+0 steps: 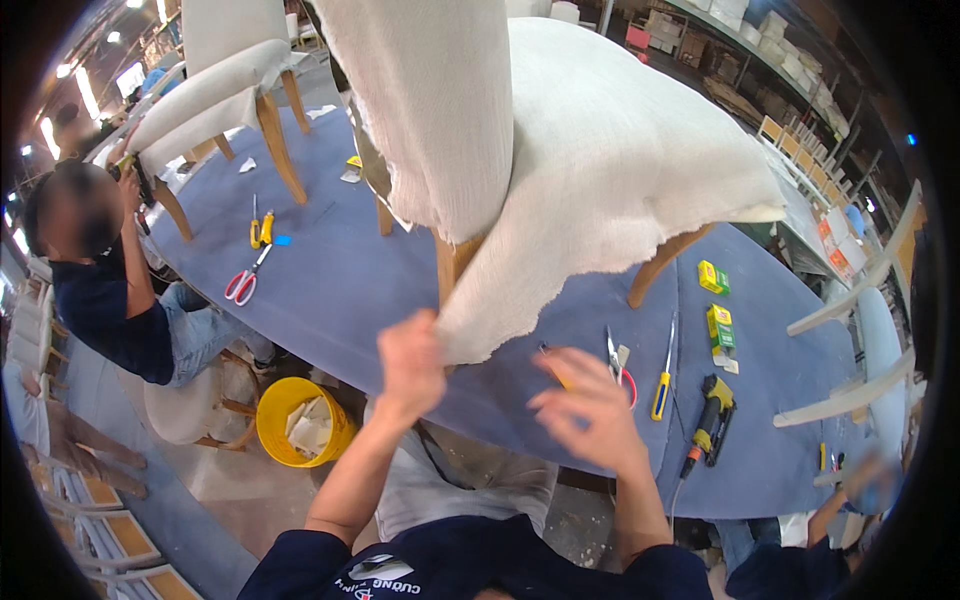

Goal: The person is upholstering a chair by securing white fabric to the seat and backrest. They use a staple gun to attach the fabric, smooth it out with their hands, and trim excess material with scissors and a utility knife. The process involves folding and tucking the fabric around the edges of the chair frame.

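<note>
An off-white upholstered chair (600, 120) with wooden legs stands on the blue-grey padded table in front of me. Its loose, ragged-edged fabric (520, 300) hangs from the seat toward me. My left hand (412, 368) is closed on the lower corner of that fabric, beside a front leg. Just right of the cloth, my right hand (592, 405) is blurred; a slim yellow-handled tool (562, 380) with a dark tip shows between its fingers, its kind unclear. Red-handled scissors (612, 350) lie on the table by that hand, partly hidden.
To the right lie a yellow screwdriver (662, 388), a yellow-black air stapler (708, 425) with a hose, and small yellow-green boxes (720, 325). More scissors (242, 283) lie left. A yellow bucket (300, 420) of scraps stands below. Co-workers sit at left (110, 300) and lower right.
</note>
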The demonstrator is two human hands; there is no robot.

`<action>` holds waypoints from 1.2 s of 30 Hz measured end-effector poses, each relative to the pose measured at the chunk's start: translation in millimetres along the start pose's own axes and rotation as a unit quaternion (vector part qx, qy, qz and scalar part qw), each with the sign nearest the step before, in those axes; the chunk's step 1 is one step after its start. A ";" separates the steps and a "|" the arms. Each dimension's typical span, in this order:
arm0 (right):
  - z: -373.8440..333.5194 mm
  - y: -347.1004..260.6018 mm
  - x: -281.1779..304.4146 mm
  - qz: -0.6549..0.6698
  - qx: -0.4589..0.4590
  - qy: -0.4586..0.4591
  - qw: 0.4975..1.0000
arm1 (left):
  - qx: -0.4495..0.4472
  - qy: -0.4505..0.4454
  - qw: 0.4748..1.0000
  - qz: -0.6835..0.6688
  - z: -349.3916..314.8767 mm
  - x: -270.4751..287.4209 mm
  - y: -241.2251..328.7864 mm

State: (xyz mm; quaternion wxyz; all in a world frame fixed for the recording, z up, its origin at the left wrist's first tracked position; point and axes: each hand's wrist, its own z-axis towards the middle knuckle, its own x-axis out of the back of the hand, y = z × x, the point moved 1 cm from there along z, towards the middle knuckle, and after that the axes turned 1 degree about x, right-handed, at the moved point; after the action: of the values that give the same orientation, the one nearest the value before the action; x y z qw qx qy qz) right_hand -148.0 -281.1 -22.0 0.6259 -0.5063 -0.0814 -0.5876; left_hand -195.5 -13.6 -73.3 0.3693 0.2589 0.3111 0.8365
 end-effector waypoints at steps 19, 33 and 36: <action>-153.0 196.1 -37.7 -0.332 -0.514 -0.028 0.790 | 0.048 -0.012 0.999 0.000 -43.6 -43.2 55.0; -129.1 -54.9 -43.0 0.183 -0.298 0.274 0.896 | 0.346 -0.290 0.499 -0.739 -12.1 -109.7 86.0; -135.9 -67.7 -57.8 0.213 -0.229 0.304 0.900 | 0.323 -0.276 0.627 -0.653 -18.6 -106.1 87.7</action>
State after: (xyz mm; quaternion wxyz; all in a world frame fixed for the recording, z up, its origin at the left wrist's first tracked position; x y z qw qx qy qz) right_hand -287.6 -328.7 -90.3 0.5972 -0.4378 0.3595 -0.5678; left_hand -185.0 -149.1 -44.9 0.7801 0.3093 0.5325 0.1110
